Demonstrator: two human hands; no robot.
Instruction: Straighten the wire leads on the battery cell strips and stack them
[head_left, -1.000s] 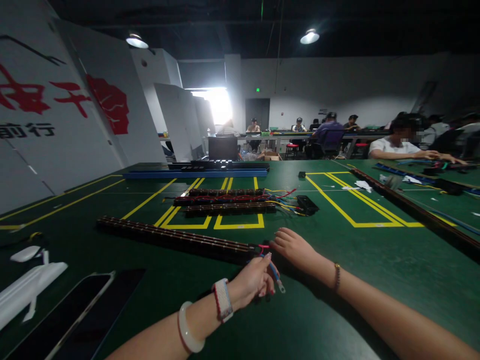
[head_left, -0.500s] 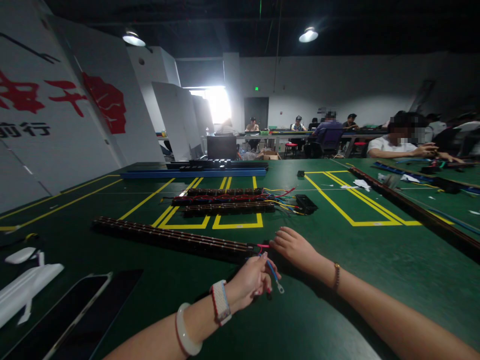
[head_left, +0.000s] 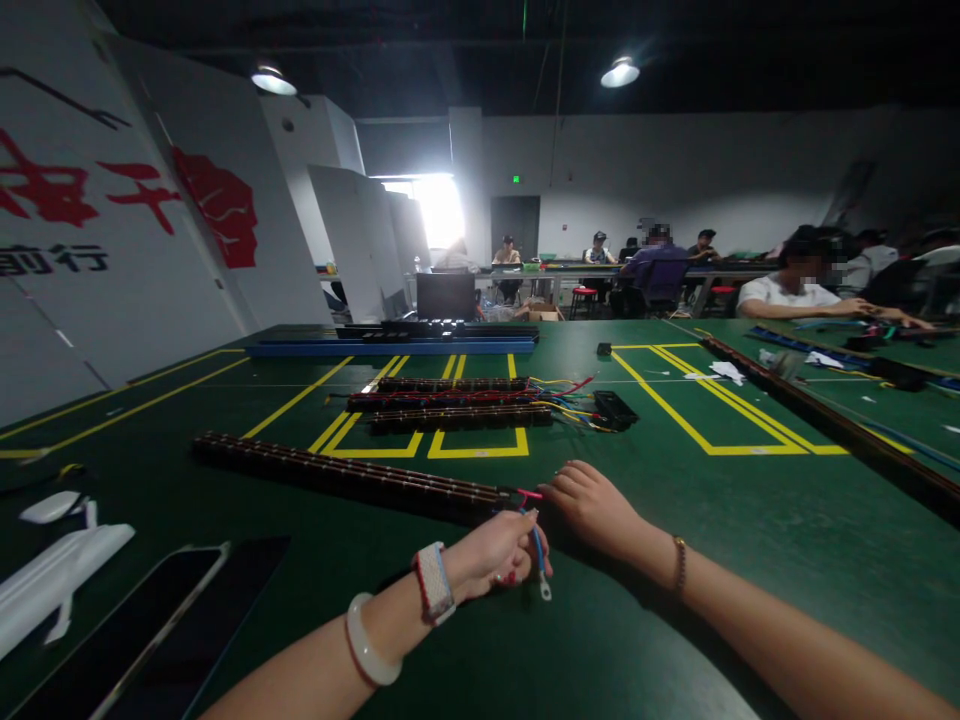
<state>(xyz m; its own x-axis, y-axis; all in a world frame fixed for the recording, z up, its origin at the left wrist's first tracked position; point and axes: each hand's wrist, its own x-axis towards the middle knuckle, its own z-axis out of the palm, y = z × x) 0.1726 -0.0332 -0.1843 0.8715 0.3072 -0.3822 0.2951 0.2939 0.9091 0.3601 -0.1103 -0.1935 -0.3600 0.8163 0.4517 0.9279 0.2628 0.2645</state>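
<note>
Half curled with the left hand (head_left: 499,550), pinching a blue cable (head_left: 538,548) near the right end of a long dark strip bundle (head_left: 352,476) on the green bench (head_left: 787,520); bent-fingered with the right hand (head_left: 592,507), beside a pink wire (head_left: 529,494), cannot tell whether gripping it.

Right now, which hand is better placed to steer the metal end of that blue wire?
Probably the left hand: its fingertips pinch the blue wire, and the metal end hangs just below them. The right hand is up by the pink wire.
</note>
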